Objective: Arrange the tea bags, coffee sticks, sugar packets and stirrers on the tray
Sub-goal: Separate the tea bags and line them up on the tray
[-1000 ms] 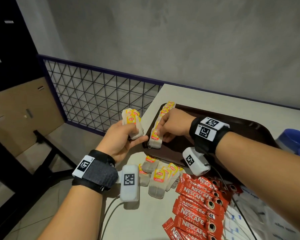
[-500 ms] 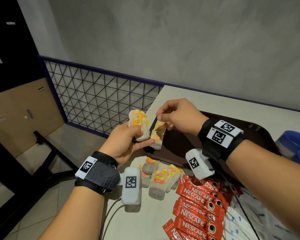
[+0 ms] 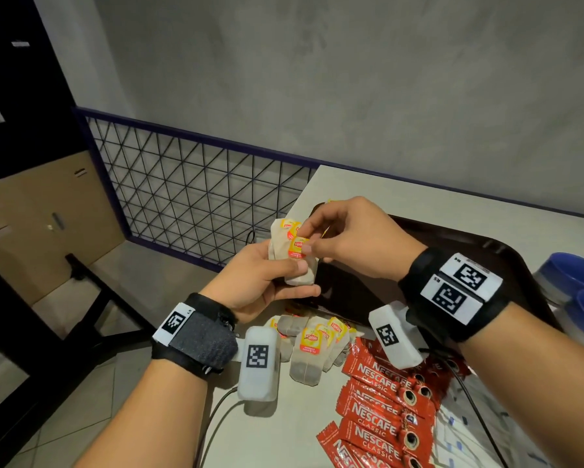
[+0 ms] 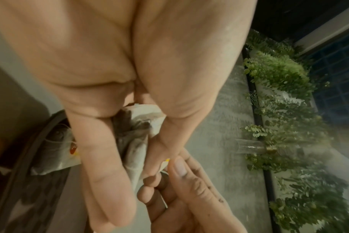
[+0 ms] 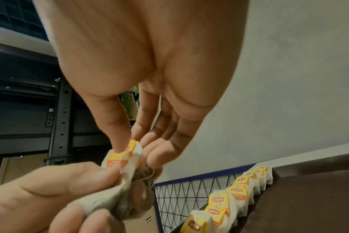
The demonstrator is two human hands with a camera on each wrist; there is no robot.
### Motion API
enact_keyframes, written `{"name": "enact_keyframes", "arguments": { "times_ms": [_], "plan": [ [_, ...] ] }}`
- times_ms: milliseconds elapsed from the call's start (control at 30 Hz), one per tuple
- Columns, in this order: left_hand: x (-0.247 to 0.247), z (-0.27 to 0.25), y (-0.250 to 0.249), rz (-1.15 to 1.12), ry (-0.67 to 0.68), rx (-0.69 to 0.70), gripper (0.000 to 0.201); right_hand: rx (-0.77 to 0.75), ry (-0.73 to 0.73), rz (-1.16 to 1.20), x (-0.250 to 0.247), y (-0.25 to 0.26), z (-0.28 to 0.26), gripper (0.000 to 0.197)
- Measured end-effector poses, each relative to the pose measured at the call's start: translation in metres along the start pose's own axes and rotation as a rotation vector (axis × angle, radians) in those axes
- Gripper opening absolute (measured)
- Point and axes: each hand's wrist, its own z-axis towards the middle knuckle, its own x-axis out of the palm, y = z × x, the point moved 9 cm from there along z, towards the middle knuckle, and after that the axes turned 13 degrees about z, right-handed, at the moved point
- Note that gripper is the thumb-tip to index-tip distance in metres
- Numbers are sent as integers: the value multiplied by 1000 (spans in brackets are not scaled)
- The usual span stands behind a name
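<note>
My left hand (image 3: 295, 276) grips a small bundle of Lipton tea bags (image 3: 292, 255) above the table's left edge. My right hand (image 3: 308, 238) pinches the yellow tag (image 5: 121, 156) of the top bag in that bundle between thumb and forefinger. The dark brown tray (image 3: 469, 244) lies just behind and under both hands. A row of tea bags (image 5: 225, 203) stands along its left rim, hidden by my hands in the head view. Loose tea bags (image 3: 312, 346) and red Nescafe sticks (image 3: 385, 410) lie on the table near me.
White and blue sugar packets (image 3: 469, 434) lie at the lower right beside the sticks. Blue bowls (image 3: 574, 278) stand at the right edge. A black wire railing (image 3: 199, 197) runs left of the table, with a drop to the floor.
My right hand rose from the row of tea bags on the tray and came left to the bundle, where it now pinches a tag. My left hand lifted the bundle slightly toward it.
</note>
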Motion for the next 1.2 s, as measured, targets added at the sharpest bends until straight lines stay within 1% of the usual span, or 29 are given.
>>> {"name": "enact_keyframes", "arguments": {
  "times_ms": [133,233,300,367,433,467,600,733,900,1033,1100,1200],
  "plan": [
    [2,-2,-3,-1,16,21,26,8,-10,14,0,1,-1,13],
    [3,-2,-3,-12,16,24,23,-13,-26,14,-1,4,-3,8],
    [1,-2,-4,-27,-7,21,20,-13,-43,11,-3,3,-3,5],
    [-3,-1,-5,-57,-34,23,26,9,-69,43,-7,0,-4,5],
    [-6,-1,-5,-93,-55,28,40,41,-105,99,-13,-4,-5,5],
    [-7,-1,-5,-107,-64,28,44,55,-119,122,-15,-6,-5,5],
    [-9,0,-4,-107,-84,35,36,92,-116,218,-17,-7,-8,5],
    [-13,0,-4,-96,-113,40,32,97,-135,290,-20,-7,-9,7],
    [-11,0,-2,-39,-108,29,33,117,-120,319,-17,-10,-9,10],
    [-14,0,-3,-41,-127,37,31,110,-134,265,-21,-11,-9,10],
    [-18,2,-2,-55,-164,26,28,105,-176,268,-27,-13,-9,9],
    [-33,4,2,-70,-272,9,22,119,-229,241,-34,-18,-8,6]
  ]
}}
